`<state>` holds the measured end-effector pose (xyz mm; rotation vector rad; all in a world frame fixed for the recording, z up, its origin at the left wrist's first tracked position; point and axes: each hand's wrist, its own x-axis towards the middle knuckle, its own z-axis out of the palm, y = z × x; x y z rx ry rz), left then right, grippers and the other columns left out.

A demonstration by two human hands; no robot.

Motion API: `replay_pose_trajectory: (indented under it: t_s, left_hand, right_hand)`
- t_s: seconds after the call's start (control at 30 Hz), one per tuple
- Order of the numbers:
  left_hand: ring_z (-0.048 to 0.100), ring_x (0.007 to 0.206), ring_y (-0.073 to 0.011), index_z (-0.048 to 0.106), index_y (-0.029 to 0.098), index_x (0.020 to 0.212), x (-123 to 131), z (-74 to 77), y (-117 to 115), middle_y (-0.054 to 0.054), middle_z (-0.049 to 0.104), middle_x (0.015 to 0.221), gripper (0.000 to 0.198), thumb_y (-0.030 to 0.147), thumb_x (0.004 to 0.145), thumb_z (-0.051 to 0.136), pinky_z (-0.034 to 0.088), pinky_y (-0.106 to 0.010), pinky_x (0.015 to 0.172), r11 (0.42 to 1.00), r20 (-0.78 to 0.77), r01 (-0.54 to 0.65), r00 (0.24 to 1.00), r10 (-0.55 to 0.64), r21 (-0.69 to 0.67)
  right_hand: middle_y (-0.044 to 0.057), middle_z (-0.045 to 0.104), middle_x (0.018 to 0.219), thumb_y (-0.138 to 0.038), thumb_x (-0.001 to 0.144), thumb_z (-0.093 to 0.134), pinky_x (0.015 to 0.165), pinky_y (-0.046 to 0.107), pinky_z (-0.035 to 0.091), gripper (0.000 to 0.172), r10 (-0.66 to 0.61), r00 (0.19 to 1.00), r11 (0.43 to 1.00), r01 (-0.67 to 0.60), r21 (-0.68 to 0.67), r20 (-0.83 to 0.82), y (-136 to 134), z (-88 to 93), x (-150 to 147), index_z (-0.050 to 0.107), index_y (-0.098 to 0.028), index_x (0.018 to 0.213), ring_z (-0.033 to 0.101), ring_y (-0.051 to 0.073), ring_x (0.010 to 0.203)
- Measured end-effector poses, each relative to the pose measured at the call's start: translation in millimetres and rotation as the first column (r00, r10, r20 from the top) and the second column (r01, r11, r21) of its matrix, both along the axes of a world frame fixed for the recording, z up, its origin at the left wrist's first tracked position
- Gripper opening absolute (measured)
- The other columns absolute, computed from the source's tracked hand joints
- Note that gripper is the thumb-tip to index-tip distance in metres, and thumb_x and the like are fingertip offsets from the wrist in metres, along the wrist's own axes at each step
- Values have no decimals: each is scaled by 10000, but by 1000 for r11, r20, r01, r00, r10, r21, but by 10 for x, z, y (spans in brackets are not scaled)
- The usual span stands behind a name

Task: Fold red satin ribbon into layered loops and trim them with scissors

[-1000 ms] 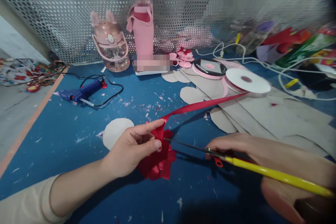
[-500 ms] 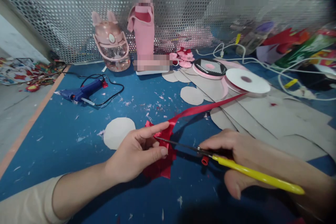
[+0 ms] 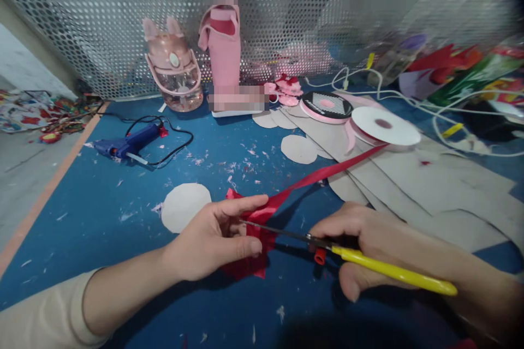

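Note:
My left hand pinches red ribbon between thumb and fingers. A strip of it runs taut from the white spool at the right. Below the fingers more red ribbon lies bunched on the table. In my right hand are scissors with a yellow handle. Their thin blades lie across the ribbon, with the tips near my left fingers; the second handle is mostly hidden by the hand. A small red tube-like piece shows just below the pivot.
A white card disc lies beside my left hand. Behind it is a blue glue gun with its black cord. Further back stand a pink drinking bottle and a pink pouch. Grey card sheets and white cables fill the right side.
The scissors' handle has swung slightly left and up, and my right thumb has moved closer to the index finger. The ribbon strip near my left fingers has shifted a little.

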<state>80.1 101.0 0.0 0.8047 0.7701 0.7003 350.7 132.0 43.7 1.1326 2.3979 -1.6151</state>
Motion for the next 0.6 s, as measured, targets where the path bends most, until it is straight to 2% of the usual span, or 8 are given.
replay_pose_trajectory:
  t_s: [0.07,0.13,0.2,0.3,0.37,0.47,0.53,0.6]
  left_hand:
    - [649,641,-88,710,288,1124,-12,6,19,-3,746,788,495,162,663,841,524,-207,650,999,58,1,998,1,-39]
    - [657,607,-86,751,259,1016,-18,-2,38,0,748,716,373,193,661,846,518,-184,610,998,88,18,996,-12,-62]
    - [644,566,-78,771,230,940,-14,-17,53,4,732,633,269,255,680,837,501,-166,573,998,90,23,996,-18,-54]
    - [615,537,-66,779,208,898,5,-26,54,8,716,583,228,337,712,808,489,-164,578,999,41,-43,998,43,-2]
    - [606,548,-67,779,186,815,19,-16,43,3,713,575,193,361,733,787,485,-168,600,994,-21,-101,995,102,41]
    - [604,567,-86,755,164,723,31,4,23,-12,717,585,219,380,752,765,482,-190,607,988,-109,-128,984,138,90]
    - [600,567,-96,752,160,742,34,9,17,-21,726,610,229,388,759,755,479,-204,595,987,-155,-115,979,132,112]
    - [594,566,-98,749,155,751,35,5,19,-28,732,630,233,388,766,747,477,-210,594,987,-185,-100,975,122,123]
  right_hand:
    - [-61,374,600,-747,614,688,494,227,215,598,-17,999,999,16,-47,-42,15,-41,39,601,-164,713,272,94,563]
    - [-46,432,620,-764,594,686,496,231,216,641,-27,996,994,18,-105,-82,31,-69,69,644,-151,775,303,97,566]
    - [-40,449,624,-788,574,673,491,231,209,696,-47,992,986,27,-162,-121,42,-81,74,665,-138,823,310,92,558]
    - [-51,425,605,-829,510,662,470,220,197,783,-124,978,956,72,-285,-168,36,-78,28,669,-132,866,299,77,529]
    - [-63,408,555,-836,563,632,437,212,194,771,-195,968,903,115,-414,-158,18,-83,-13,653,-129,868,296,66,478]
    - [-75,397,504,-743,751,572,373,189,204,629,-263,955,780,126,-613,-139,-10,-115,-43,616,-136,910,272,57,398]
    - [-76,414,527,-681,727,643,365,169,218,589,-270,946,736,85,-671,-176,-15,-144,-40,603,-136,948,268,47,401]
    - [-72,439,544,-668,637,724,378,157,227,632,-265,940,729,48,-683,-216,-13,-172,-31,603,-128,942,286,38,418]
